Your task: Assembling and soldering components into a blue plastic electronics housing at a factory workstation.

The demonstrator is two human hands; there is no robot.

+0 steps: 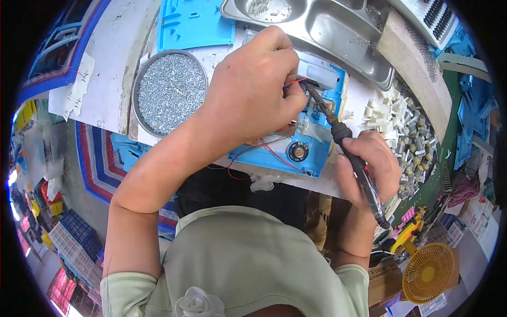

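Note:
My right hand (372,166) grips a soldering iron (364,177) by its black handle. The iron's dark tip points up and left, close to the fingers of my left hand (261,87). Those fingers are pinched on a thin red wire (294,82), whose end reaches the iron's tip. Below both hands lies a blue plastic housing (274,161) with a round speaker (298,151), a grey cylinder (321,75) and several loose red and green wires. Part of the housing and its inner parts is hidden behind my left hand.
On the left stands a round metal bowl (135,100) full of small screws. Another blue plastic panel (195,24) lies beyond it. A steel compartment tray (311,33) sits at the back. White plastic parts (384,113) and small metal motors (417,158) are heaped at right.

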